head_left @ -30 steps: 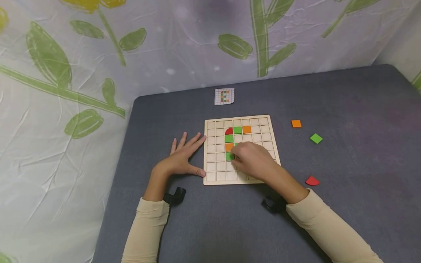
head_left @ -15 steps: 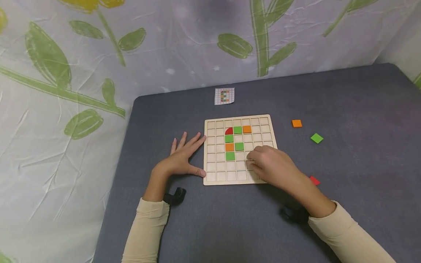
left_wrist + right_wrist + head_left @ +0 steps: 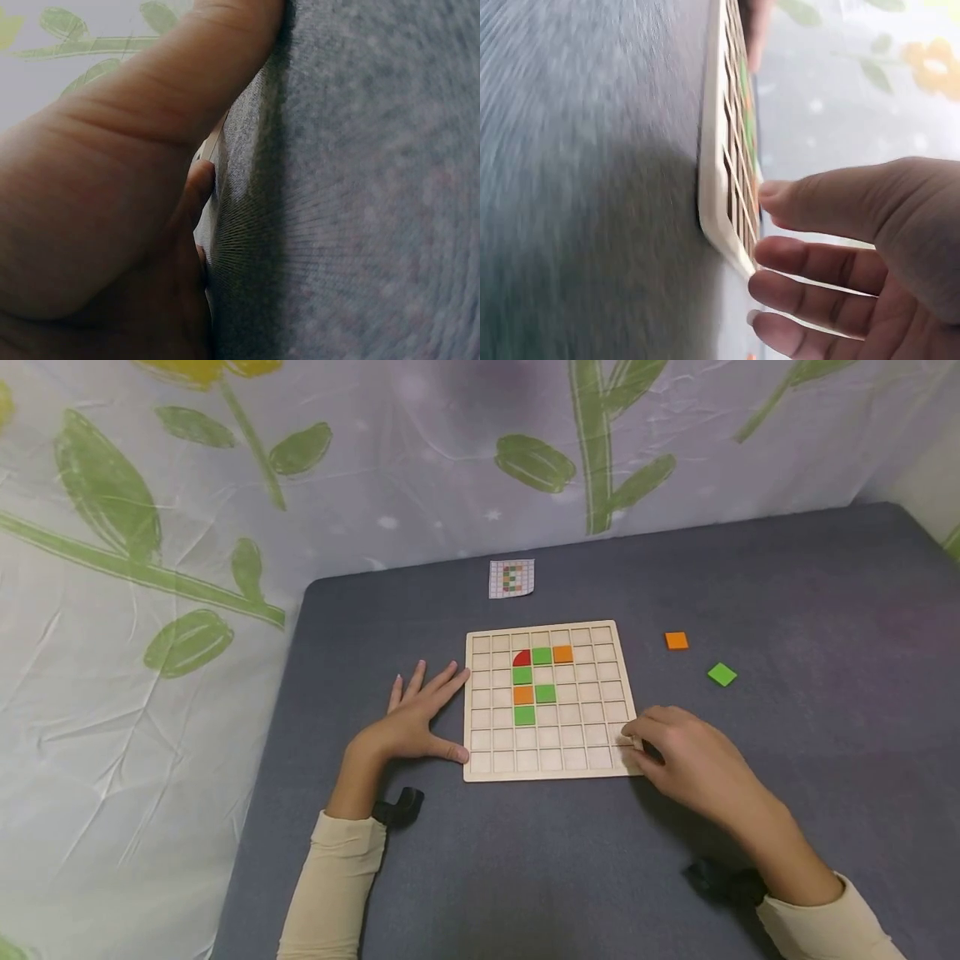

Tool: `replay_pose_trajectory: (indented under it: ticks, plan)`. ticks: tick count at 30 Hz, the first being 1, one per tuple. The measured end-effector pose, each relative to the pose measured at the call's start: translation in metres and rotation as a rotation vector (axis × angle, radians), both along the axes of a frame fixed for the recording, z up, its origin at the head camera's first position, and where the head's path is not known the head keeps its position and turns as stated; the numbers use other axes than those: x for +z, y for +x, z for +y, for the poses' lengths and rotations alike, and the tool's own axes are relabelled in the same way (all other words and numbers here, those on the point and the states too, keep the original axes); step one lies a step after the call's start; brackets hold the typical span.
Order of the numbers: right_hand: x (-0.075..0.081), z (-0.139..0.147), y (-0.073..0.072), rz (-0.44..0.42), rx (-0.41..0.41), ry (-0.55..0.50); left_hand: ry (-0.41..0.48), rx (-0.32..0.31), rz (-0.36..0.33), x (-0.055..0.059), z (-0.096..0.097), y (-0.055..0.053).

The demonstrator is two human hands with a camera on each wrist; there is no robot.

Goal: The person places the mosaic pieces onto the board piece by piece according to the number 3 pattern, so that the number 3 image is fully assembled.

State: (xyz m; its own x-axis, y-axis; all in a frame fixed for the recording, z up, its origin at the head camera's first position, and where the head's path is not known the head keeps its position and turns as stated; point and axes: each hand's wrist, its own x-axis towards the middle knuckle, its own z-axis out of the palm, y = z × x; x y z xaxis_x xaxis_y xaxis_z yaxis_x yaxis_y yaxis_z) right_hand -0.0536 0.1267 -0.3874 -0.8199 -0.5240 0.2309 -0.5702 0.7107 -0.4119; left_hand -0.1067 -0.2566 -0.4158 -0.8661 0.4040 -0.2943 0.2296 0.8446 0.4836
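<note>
A square wooden grid board lies on the table. Set in its cells are a red rounded tile, two orange tiles and several green tiles, one of them a green tile near the middle. My left hand rests spread beside the board, thumb and index fingertips at its left edge. Above the board's lower right corner is my right hand, fingers loosely bent. In the right wrist view, nothing shows between the thumb and fingers. The left wrist view is mostly filled by the left thumb.
An orange tile and a green tile lie loose right of the board. A small printed card with a coloured grid pattern lies behind it. A patterned curtain hangs along the table's far edge.
My right hand has moved right from the tiles to the board's right edge, uncovering the middle green tile. The loose red tile at right is now hidden behind it. My left hand stays put.
</note>
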Motion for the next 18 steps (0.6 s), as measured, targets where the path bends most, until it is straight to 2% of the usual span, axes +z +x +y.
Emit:
replay_pose_trajectory:
  ticks: [2, 10, 14, 18]
  plan:
    - [0.001, 0.009, 0.002, 0.010, -0.023, 0.006, 0.000, 0.001, 0.000, 0.000, 0.000, 0.000]
    - [0.000, 0.043, 0.010, -0.069, -0.099, 0.085, 0.005, -0.001, 0.004, 0.000, 0.000, 0.000]
    - [-0.001, 0.051, 0.012, -0.119, -0.123, 0.123, 0.007, -0.002, 0.004, 0.001, 0.001, 0.000]
    - [-0.004, 0.054, 0.013, -0.123, -0.130, 0.134, 0.012, -0.002, 0.004, 0.001, 0.001, 0.000]
